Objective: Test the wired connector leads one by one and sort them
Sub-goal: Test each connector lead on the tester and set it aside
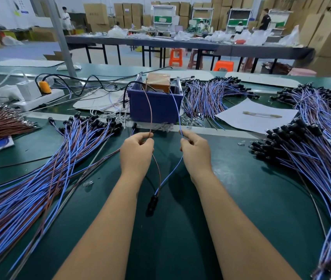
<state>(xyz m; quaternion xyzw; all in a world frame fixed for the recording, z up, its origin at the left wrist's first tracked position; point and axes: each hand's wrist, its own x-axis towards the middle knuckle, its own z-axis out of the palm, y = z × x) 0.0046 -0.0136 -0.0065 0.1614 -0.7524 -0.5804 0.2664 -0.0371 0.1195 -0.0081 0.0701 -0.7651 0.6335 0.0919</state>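
The left hand (136, 147) is pinching the brown wire (150, 116), the right hand (193, 147) the blue wire (175, 106). Their black connector (152, 202) is hanging between the forearms. The wire tips are disappearing into the blue bin (154, 108).

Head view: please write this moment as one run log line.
left hand: pinches brown wire | right hand: pinches blue wire | black connector: hangs below | wires: reach blue bin

1. A bin (154, 107) stands at the middle of the table (231, 199), behind both hands.
2. One pile of leads (39, 178) lies left, another (312, 158) right.
3. A power strip (39, 100) sits left of the bin.
4. A paper sheet (255, 116) lies to its right.
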